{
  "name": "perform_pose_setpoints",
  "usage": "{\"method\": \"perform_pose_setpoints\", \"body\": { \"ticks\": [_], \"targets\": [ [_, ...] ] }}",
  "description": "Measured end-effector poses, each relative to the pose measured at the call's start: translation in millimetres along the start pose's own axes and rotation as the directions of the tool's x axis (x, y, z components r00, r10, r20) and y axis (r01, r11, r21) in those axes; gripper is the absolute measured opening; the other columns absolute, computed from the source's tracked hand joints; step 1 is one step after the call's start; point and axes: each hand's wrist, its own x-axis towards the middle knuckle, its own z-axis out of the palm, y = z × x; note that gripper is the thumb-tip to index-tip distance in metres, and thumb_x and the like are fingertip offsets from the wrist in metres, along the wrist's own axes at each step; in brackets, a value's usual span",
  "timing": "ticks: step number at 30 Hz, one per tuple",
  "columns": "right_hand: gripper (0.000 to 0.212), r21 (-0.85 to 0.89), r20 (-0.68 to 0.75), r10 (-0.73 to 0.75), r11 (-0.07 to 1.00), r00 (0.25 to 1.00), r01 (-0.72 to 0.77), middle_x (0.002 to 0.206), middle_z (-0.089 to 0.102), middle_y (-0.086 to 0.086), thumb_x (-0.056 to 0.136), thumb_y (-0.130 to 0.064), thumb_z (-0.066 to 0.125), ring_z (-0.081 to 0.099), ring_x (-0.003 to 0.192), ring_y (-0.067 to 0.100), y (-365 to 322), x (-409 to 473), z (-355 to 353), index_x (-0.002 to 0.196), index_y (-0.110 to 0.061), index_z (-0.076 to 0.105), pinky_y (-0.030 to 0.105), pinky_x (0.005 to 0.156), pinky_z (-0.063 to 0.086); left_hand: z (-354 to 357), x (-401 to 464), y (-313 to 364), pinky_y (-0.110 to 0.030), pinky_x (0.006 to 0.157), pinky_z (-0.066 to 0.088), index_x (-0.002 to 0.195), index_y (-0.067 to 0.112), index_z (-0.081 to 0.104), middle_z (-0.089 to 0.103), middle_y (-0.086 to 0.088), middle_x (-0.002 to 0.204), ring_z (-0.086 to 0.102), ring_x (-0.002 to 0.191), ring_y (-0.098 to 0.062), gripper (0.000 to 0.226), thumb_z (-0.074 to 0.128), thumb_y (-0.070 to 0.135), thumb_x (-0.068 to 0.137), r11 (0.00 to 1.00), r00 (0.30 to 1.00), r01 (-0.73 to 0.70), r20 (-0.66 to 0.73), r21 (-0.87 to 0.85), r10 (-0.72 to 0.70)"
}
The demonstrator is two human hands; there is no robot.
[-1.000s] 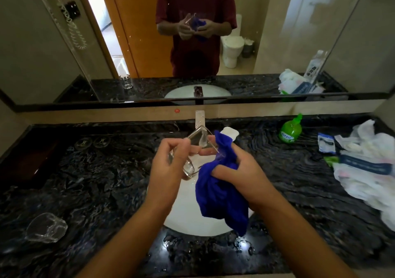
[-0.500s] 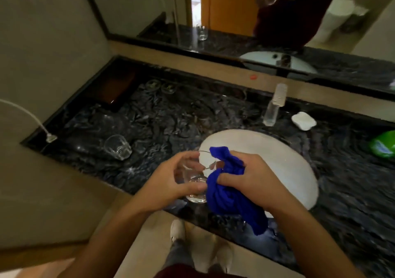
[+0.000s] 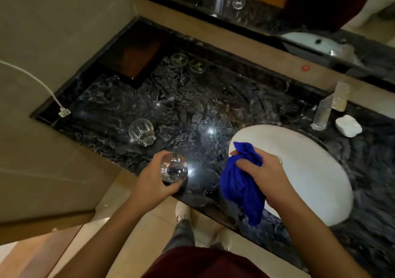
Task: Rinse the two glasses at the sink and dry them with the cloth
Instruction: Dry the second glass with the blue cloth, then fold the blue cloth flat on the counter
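Note:
My left hand (image 3: 152, 180) grips a clear glass (image 3: 173, 169), base turned toward me, over the front edge of the dark marble counter (image 3: 213, 106). My right hand (image 3: 261, 172) clutches a bunched blue cloth (image 3: 243, 183) at the left rim of the white sink (image 3: 299, 166); the cloth's tail hangs down. Glass and cloth are apart. A second clear glass (image 3: 142, 132) stands upright on the counter to the left, beyond my left hand.
The tap (image 3: 330, 104) stands behind the sink with a white soap bar (image 3: 348, 126) beside it. Two round coasters (image 3: 189, 62) and a brown tray (image 3: 136, 57) lie at the back left. A white cable (image 3: 42, 87) comes off the left wall. A mirror (image 3: 277, 6) runs behind.
The view swung left and down. My left hand drew the glass away from the cloth and moved it left over the counter; my right hand keeps the cloth by the sink.

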Motion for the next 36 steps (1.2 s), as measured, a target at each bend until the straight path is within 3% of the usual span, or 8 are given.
{"method": "perform_pose_setpoints", "body": {
  "ticks": [8,13,20,26,29,31,33,36],
  "targets": [
    [0.019,0.064,-0.113,0.090,0.995,0.990,-0.083,0.096,0.080,0.000,0.095,-0.005,0.066,0.076,0.089,0.018,3.5,18.2,15.2,0.103,-0.019,0.077,0.030,0.080,0.061,2.1,18.3,-53.2,-0.004,0.084,0.033,0.129,0.037,0.044,0.050,0.015,0.124,0.048,0.107,0.005,0.076,0.072,0.059,0.062,0.998,0.998,0.049,0.035,0.035,-0.050],
    [0.018,0.077,-0.131,0.104,0.993,0.986,-0.094,0.093,0.080,0.001,0.094,-0.003,0.067,0.076,0.086,0.016,2.7,23.3,20.7,0.103,-0.016,0.076,0.024,0.073,0.061,4.1,24.6,-78.6,-0.007,0.092,0.033,0.134,0.016,0.051,0.053,0.004,0.129,0.052,0.115,-0.007,0.079,0.093,0.028,0.068,0.996,0.998,0.060,0.017,0.068,-0.061],
    [0.018,0.107,-0.139,0.124,0.988,0.982,-0.110,0.088,0.080,0.000,0.093,-0.003,0.067,0.076,0.082,0.013,0.2,27.0,29.5,0.104,-0.014,0.075,0.020,0.066,0.058,4.8,31.3,-86.4,-0.015,0.093,0.036,0.136,0.016,0.049,0.052,0.001,0.133,0.052,0.116,-0.007,0.081,0.093,0.024,0.068,0.995,0.997,0.073,0.007,0.063,-0.074],
    [0.014,0.147,-0.162,0.127,0.984,0.979,-0.104,0.084,0.078,0.000,0.094,-0.006,0.067,0.075,0.082,0.017,-7.7,28.7,34.7,0.098,-0.017,0.074,0.030,0.074,0.059,3.7,30.3,-88.9,-0.019,0.106,0.033,0.147,0.012,0.040,0.046,0.001,0.139,0.049,0.133,-0.025,0.093,0.092,0.025,0.071,0.995,0.996,0.058,0.066,0.080,-0.064],
    [0.009,0.221,-0.184,0.138,0.971,0.973,-0.095,0.085,0.078,0.002,0.095,-0.010,0.067,0.074,0.086,0.022,-16.9,28.9,36.1,0.099,-0.017,0.071,0.035,0.076,0.059,-10.1,24.9,-64.5,-0.033,0.118,0.032,0.156,0.015,0.028,0.039,-0.007,0.155,0.038,0.144,-0.023,0.101,0.080,0.051,0.078,0.989,0.995,-0.002,0.100,0.147,-0.013],
    [0.007,0.254,-0.187,0.121,0.965,0.975,-0.071,0.088,0.078,0.002,0.095,-0.013,0.068,0.074,0.087,0.023,-25.5,28.7,37.7,0.101,-0.017,0.070,0.036,0.075,0.058,-24.4,21.1,-27.9,-0.038,0.117,0.036,0.153,0.021,0.035,0.042,-0.001,0.154,0.038,0.144,-0.017,0.089,0.063,0.069,0.083,0.991,0.995,-0.088,0.057,0.102,0.082],
    [0.005,0.258,-0.169,0.083,0.966,0.982,-0.037,0.088,0.077,0.003,0.094,-0.015,0.068,0.074,0.088,0.022,-34.6,27.2,42.1,0.100,-0.016,0.069,0.039,0.078,0.059,-36.5,22.1,20.9,-0.031,0.113,0.039,0.146,0.028,0.046,0.050,0.010,0.147,0.043,0.139,-0.006,0.077,0.055,0.074,0.085,0.988,0.987,-0.151,0.054,-0.031,0.153],
    [0.007,0.302,-0.098,0.016,0.953,0.995,0.014,0.087,0.077,0.003,0.095,-0.013,0.066,0.074,0.085,0.020,-46.3,21.2,51.7,0.102,-0.011,0.068,0.035,0.077,0.060,-38.3,37.9,82.5,-0.022,0.102,0.045,0.137,0.029,0.055,0.060,0.018,0.130,0.055,0.124,-0.001,0.065,0.068,0.064,0.084,0.962,0.954,-0.181,0.200,-0.206,0.222]
  ]
}}
